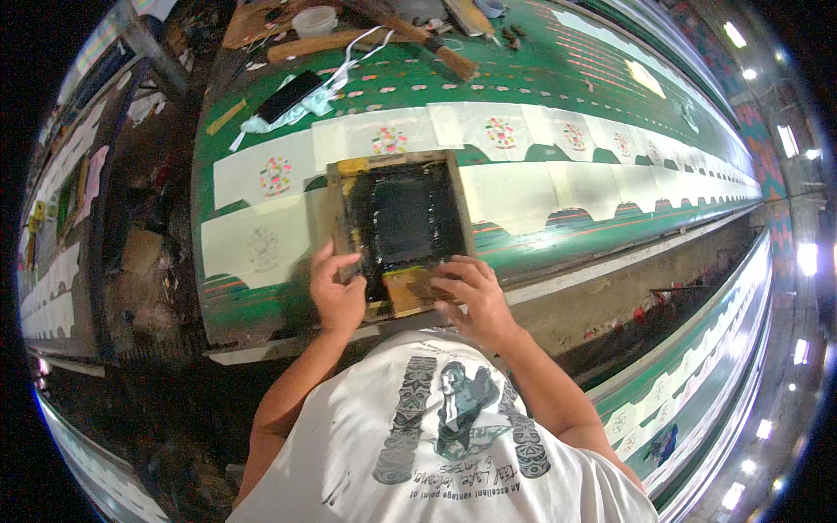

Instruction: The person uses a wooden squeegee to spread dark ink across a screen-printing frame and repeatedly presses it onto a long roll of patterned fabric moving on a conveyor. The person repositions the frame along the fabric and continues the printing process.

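Note:
A wooden screen-printing frame (pixel 466 205) with a dark, ink-smeared mesh lies over the row of pale fabric pieces on the green table. My left hand (pixel 338 292) grips its near left side, with the index finger bent over the rim. At the near end of the mesh rests a yellowish wooden squeegee (pixel 408 293). My right hand (pixel 475 296) has its fingers closed around the squeegee's right end. Left of the frame, a fabric piece (pixel 253 253) carries a faint outlined round print. Whatever lies beneath the frame is hidden.
Behind, a row of fabric pieces (pixel 501 132) bears colourful round prints. A black phone (pixel 289 96) lies on a pale cloth, near a brush (pixel 449 57) and a white tub (pixel 315 22). Another long table (pixel 671 401) with printed pieces stands at the right.

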Demonstrator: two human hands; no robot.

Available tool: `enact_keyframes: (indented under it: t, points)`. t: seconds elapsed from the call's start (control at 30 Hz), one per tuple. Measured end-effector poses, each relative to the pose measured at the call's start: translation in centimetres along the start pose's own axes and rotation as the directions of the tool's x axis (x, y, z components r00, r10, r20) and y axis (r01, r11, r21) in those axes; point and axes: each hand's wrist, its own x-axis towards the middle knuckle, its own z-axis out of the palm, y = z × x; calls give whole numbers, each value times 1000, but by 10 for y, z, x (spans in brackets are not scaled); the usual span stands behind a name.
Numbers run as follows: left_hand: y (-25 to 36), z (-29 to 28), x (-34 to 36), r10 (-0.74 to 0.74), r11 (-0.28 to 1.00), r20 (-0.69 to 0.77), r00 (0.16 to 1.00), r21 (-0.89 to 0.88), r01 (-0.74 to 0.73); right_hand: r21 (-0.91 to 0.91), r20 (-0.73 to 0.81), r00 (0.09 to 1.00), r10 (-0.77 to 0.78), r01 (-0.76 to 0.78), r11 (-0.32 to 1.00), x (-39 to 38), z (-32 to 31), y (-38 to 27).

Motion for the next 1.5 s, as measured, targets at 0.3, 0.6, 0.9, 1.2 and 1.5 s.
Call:
enact_keyframes:
  t: [0.3,0.6,0.9,1.2,1.5]
  points:
    - [56,91,-12,109,993,-4,994,-35,-109,470,-169,874,455,-334,817,-74,-48,101]
    - [85,227,-45,15,995,-11,1000,-99,-16,403,-237,888,393,-278,872,-125,-120,206]
    - [78,261,-53,-96,983,-18,995,-157,92,93,-79,997,6,2,996,-115,-161,221]
    - [80,257,-50,-152,975,11,988,-162,152,-181,279,931,-236,292,939,-60,-149,194]
    - [71,259,-51,-170,964,33,985,-202,173,-38,508,836,-209,264,964,18,-178,224]
